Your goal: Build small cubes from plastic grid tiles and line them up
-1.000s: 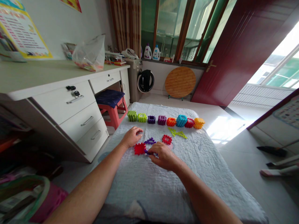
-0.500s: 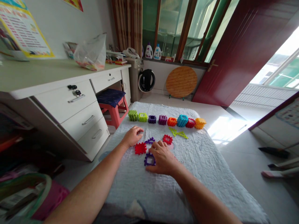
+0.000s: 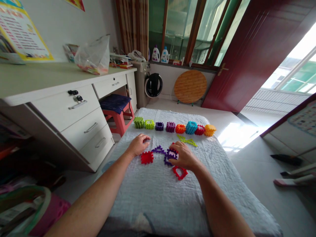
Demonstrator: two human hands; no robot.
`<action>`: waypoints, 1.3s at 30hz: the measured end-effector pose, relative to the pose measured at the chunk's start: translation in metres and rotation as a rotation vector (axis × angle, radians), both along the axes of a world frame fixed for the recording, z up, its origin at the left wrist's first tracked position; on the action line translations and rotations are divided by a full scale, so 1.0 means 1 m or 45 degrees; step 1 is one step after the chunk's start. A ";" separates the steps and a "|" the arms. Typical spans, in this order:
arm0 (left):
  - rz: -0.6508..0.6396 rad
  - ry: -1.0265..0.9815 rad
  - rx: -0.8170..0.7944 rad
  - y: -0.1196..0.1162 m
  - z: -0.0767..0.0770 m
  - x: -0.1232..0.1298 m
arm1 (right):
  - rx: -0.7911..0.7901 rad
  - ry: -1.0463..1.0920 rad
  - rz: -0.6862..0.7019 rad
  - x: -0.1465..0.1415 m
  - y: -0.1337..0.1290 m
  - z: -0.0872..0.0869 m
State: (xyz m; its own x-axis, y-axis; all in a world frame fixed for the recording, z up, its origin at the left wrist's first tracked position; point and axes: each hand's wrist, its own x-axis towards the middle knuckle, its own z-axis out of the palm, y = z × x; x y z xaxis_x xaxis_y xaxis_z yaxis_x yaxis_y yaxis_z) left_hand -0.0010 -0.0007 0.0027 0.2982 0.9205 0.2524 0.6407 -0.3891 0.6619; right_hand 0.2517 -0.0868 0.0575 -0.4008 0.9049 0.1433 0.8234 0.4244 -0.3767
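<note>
My right hand (image 3: pixel 185 155) has its fingers and thumb closed on a purple square interlocking block piece (image 3: pixel 168 159), low over the cloth. A second red piece is mostly hidden beneath these fingers. My left hand (image 3: pixel 138 145) rests on the cloth with its fingers loosely apart and nothing visible in them. Just in front of it lie a flat red square piece (image 3: pixel 147 158) and a purple triangular piece (image 3: pixel 158 150). Nearer me than the right hand is a red frame piece (image 3: pixel 175 170). Lime green triangular pieces (image 3: pixel 187 141) lie beyond that hand.
Across the far part of the cloth-covered surface (image 3: pixel 148 197) runs a row of assembled cubes, including a green one (image 3: pixel 139 122), a blue one (image 3: pixel 191 127) and a yellow one (image 3: pixel 210 130). A white desk (image 3: pixel 54 75) and a pink stool (image 3: pixel 119 121) stand to the left.
My right hand has moved right and slightly away from me, bringing the purple square piece over beside the red one. The red frame piece it covered now shows. My left hand stays put.
</note>
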 end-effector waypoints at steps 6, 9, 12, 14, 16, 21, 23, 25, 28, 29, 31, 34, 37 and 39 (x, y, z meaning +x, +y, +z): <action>0.003 0.001 -0.005 -0.001 0.001 0.001 | -0.077 -0.191 -0.016 -0.014 -0.006 -0.009; 0.003 -0.002 -0.016 -0.002 0.003 0.001 | -0.075 -0.180 -0.010 -0.015 -0.006 -0.010; 0.000 0.001 -0.018 -0.003 0.004 0.002 | -0.069 -0.167 -0.007 -0.016 -0.005 -0.013; -0.002 0.000 -0.018 -0.003 0.005 0.002 | -0.062 -0.177 -0.015 -0.017 -0.006 -0.014; -0.002 -0.006 -0.021 -0.003 0.006 0.002 | -0.046 -0.181 -0.016 -0.017 -0.007 -0.012; -0.003 -0.023 -0.033 -0.003 0.005 0.002 | 0.059 -0.126 -0.027 -0.014 0.006 0.014; -0.010 -0.027 -0.038 -0.002 0.003 0.001 | 0.142 -0.129 -0.030 -0.014 0.023 0.029; -0.024 -0.018 -0.028 -0.001 0.001 0.001 | 0.200 -0.151 -0.013 -0.017 0.049 0.040; -0.040 0.033 0.007 -0.001 -0.002 -0.001 | 0.239 -0.234 -0.051 -0.027 0.094 0.044; -0.041 0.047 0.020 -0.001 -0.003 -0.002 | 0.238 -0.268 -0.069 -0.032 0.108 0.042; -0.040 0.049 0.038 0.000 -0.005 -0.002 | 0.234 -0.321 -0.093 -0.041 0.134 0.036; -0.043 0.031 0.030 0.001 -0.005 -0.002 | 0.215 -0.369 -0.086 -0.051 0.160 0.026; -0.042 0.033 0.006 0.000 -0.003 -0.002 | 0.201 -0.406 -0.081 -0.056 0.175 0.020; -0.037 0.035 -0.006 0.000 -0.001 -0.002 | 0.180 -0.437 -0.088 -0.058 0.182 0.018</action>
